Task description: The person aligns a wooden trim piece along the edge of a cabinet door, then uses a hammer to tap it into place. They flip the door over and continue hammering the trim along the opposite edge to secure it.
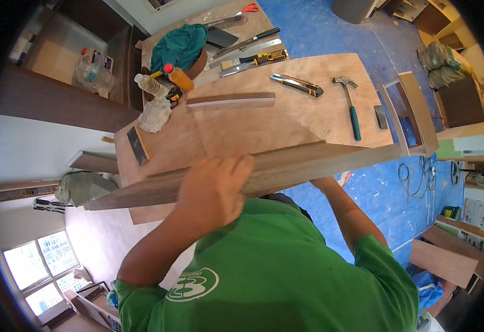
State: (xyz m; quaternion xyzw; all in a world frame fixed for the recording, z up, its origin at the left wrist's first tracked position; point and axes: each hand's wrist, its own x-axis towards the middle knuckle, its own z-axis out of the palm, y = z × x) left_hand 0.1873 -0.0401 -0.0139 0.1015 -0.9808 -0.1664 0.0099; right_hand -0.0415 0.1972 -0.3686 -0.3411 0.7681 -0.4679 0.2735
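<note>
A long, grey-brown wood-grain board (291, 165) is tilted across the near side of the worktable, in front of my body. My left hand (214, 185) is closed against the board left of its middle, with its fingers curled at the face and upper edge. Whether a small thing lies under those fingers is hidden. My right hand (323, 183) grips the lower edge farther right, its fingertips out of sight behind the board. Beyond it on the plywood top (236, 130) lie a narrow wood strip (231, 100), a utility knife (296, 85) and a claw hammer (352, 108).
A small dark block (381, 117) lies beside the hammer. Bottles (179, 78), a green cloth (180, 47) and several hand tools (255, 62) crowd the far left. A small wooden frame (410, 113) stands at the table's right end. Blue sheeting (363, 202) covers the floor, with coiled cable (422, 177) on it.
</note>
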